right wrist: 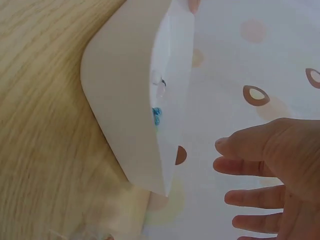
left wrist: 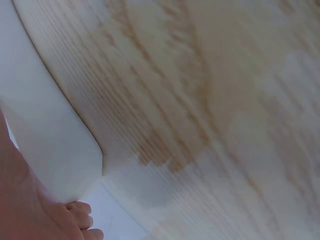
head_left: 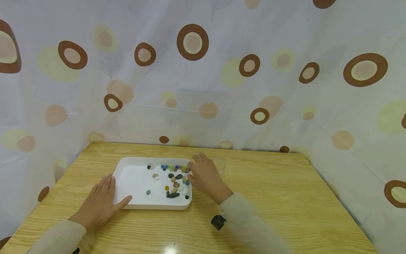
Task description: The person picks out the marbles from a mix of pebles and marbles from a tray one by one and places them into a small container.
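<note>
A white rectangular tray (head_left: 136, 183) holds glass marbles (head_left: 177, 167) and pebbles (head_left: 172, 195), mostly crowded into its right half. A greenish stone (head_left: 148, 192) lies apart nearer the middle. My left hand (head_left: 99, 203) rests at the tray's left side, fingers straight and thumb over the front rim; the left wrist view catches only its fingertips (left wrist: 80, 220) by the tray wall. Above the tray's right rim is my right hand (head_left: 205, 176). In the right wrist view its fingers (right wrist: 255, 199) are extended and apart, holding nothing, with the tray wall (right wrist: 120, 90) beside them.
A clear glass container (head_left: 219, 164) stands just right of the tray, partly hidden behind my right hand. The wooden table (head_left: 279, 197) extends to the right. A patterned curtain (head_left: 219, 84) hangs behind and along the sides.
</note>
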A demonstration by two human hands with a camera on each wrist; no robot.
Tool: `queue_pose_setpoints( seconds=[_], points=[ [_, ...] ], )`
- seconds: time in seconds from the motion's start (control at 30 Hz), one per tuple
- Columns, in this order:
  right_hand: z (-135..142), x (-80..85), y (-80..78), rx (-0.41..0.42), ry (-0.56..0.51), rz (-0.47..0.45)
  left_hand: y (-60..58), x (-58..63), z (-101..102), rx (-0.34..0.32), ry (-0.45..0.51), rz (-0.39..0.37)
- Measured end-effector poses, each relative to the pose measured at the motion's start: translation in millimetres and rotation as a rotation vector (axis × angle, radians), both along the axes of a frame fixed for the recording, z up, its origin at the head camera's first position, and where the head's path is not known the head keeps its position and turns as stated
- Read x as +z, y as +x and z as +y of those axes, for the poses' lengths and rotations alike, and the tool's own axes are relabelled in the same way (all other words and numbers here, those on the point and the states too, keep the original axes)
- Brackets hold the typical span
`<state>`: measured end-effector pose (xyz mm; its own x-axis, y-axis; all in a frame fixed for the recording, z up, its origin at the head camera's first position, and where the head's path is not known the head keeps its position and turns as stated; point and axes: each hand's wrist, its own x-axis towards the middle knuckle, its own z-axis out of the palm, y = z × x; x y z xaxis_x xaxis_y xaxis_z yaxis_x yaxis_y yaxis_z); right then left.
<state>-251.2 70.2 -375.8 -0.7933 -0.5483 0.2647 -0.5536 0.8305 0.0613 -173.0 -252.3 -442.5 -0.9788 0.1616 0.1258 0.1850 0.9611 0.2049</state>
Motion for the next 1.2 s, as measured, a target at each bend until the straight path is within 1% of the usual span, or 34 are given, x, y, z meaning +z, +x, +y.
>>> queue_pose_setpoints(
  seconds=[0.13, 0.27, 0.47, 0.7, 1.0, 1.2],
  points=[
    [-9, -10.3, -0.8, -0.030, 0.056, -0.067, -0.2, 0.3, 1, -0.002, -0.005, 0.006],
    [-14, -17.2, -1.6, -0.045, 0.082, -0.090, -1.3, 0.2, 1, 0.000, -0.008, 0.010],
    [-18, -27.2, -3.7, -0.056, 0.120, -0.091, -2.9, -0.5, 0, 0.000, -0.018, 0.021],
    [-20, -36.7, -3.3, -0.078, 0.186, -0.074, -2.1, -0.9, 0, 0.001, -0.004, 0.014],
    [-20, -41.6, -4.3, -0.094, 0.140, -0.084, -1.3, -1.8, -1, -0.002, 0.011, 0.011],
    [-22, -43.2, -3.9, -0.125, 0.150, -0.104, -1.2, -3.7, -1, 0.003, 0.008, 0.017]
  ],
)
